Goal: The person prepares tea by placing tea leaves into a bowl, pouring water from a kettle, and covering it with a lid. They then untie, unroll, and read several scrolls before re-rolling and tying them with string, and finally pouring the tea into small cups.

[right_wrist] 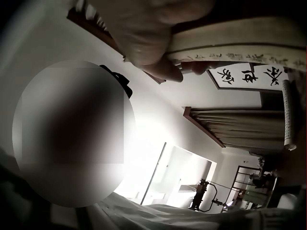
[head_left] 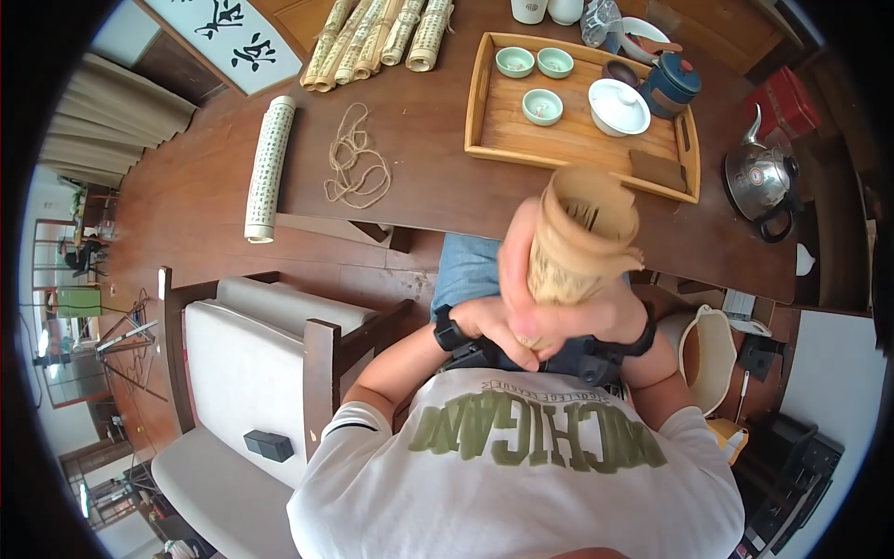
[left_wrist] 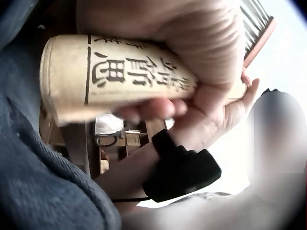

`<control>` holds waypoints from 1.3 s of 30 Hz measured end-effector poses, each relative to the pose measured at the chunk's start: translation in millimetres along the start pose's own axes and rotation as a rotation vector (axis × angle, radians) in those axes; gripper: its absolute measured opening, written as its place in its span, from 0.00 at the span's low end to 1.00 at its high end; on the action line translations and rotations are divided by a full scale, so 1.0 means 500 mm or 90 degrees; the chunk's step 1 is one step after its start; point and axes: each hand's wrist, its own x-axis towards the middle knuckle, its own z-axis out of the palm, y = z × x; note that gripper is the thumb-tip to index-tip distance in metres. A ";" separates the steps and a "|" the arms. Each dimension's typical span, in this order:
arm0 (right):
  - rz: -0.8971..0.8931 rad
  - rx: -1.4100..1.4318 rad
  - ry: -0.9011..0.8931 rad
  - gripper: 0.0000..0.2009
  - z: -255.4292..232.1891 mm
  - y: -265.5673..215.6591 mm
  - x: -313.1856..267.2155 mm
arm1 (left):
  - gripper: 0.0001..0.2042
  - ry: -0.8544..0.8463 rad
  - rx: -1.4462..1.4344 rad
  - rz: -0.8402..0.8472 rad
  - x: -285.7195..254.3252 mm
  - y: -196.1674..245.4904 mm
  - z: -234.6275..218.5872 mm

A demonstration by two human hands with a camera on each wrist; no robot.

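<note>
Both hands hold a rolled bamboo-slip scroll (head_left: 568, 265) in front of the chest. Its wide, uneven end faces up and away, and the roll narrows toward the hands like a cone. My left hand (head_left: 484, 320) grips it from the left; in the left wrist view its palm lies over the scroll (left_wrist: 129, 76), which carries dark brush characters. From the right, my right hand (head_left: 605, 321) is wrapped round the lower part, and in the left wrist view it is at the narrow end. The right wrist view shows the scroll's pale slips (right_wrist: 235, 43) close up.
Another rolled scroll (head_left: 270, 168) overhangs the table's left edge, beside loose twine (head_left: 358, 163). Several scrolls (head_left: 377, 37) lie at the back. A wooden tray (head_left: 480, 112) holds green cups and a white lidded bowl (head_left: 619, 107). A kettle (head_left: 759, 177) stands at right, a bench (head_left: 247, 363) at left.
</note>
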 end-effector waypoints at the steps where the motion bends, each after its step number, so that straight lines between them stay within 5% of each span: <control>1: 0.130 0.127 -0.032 0.16 -0.001 -0.001 -0.005 | 0.27 -0.065 -0.046 -0.040 0.001 -0.023 -0.002; 4: 0.062 0.081 -0.117 0.16 -0.006 0.016 0.004 | 0.23 -0.025 -0.033 -0.067 -0.005 -0.045 0.001; 8: -0.120 -0.256 -0.025 0.27 0.010 -0.005 0.010 | 0.22 0.214 0.230 0.140 0.000 0.089 -0.021; 9: -0.288 -0.384 -0.044 0.31 0.009 -0.013 0.023 | 0.22 0.279 0.296 0.204 0.002 0.130 -0.029; 13: -0.411 -0.332 -0.005 0.25 0.038 -0.061 0.041 | 0.22 0.458 0.425 0.327 0.013 0.201 -0.056; 18: -0.609 -0.230 -0.001 0.12 0.068 -0.104 0.100 | 0.22 0.453 0.330 0.281 0.027 0.209 -0.089; 21: -0.603 -0.376 -0.048 0.11 0.032 -0.130 0.110 | 0.22 0.444 0.288 0.258 0.044 0.203 -0.110; 24: -0.545 -0.374 0.015 0.09 0.008 -0.110 0.112 | 0.22 0.451 0.264 0.244 0.061 0.192 -0.131; 30: -0.606 -0.434 0.117 0.09 -0.015 -0.079 0.130 | 0.22 0.523 0.298 0.226 0.093 0.176 -0.155; 33: -0.599 -0.504 0.130 0.11 -0.035 -0.074 0.138 | 0.22 0.640 0.405 0.286 0.109 0.212 -0.118; 34: -0.627 -0.587 0.099 0.19 -0.055 -0.078 0.137 | 0.23 0.608 0.340 0.259 0.098 0.190 -0.134; 37: -0.617 -0.368 0.201 0.27 -0.056 -0.048 0.147 | 0.22 0.645 0.281 0.225 0.104 0.150 -0.144; 39: -0.462 -0.282 0.227 0.35 -0.067 -0.018 0.143 | 0.24 0.685 0.280 0.293 0.114 0.163 -0.140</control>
